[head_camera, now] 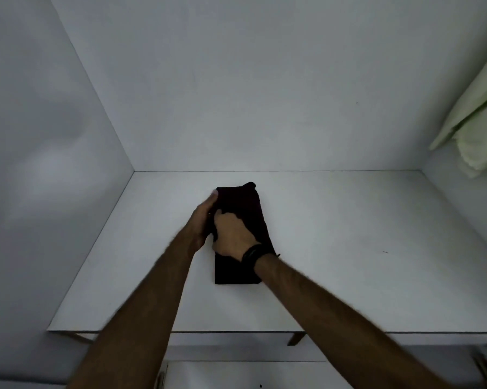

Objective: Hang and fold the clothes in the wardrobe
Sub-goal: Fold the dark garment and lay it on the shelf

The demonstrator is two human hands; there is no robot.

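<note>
Both hands work a dark folded garment (238,197) mid-shelf (349,262) (toward the back edge): left hand (204,220) cups its side, right hand (231,234) grips its top.

Under my hands, a dark folded matt cloth garment (238,200) lies on the smooth white laminate shelf (349,248); pale green soft fabric (478,130) hangs nearby.

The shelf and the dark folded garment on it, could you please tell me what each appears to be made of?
The shelf looks like white laminated board: flat, matte, with a thin dark edge line along its front. The dark folded garment looks like soft woven or knit cloth, matte and creased; the exact fibre cannot be told.
</note>
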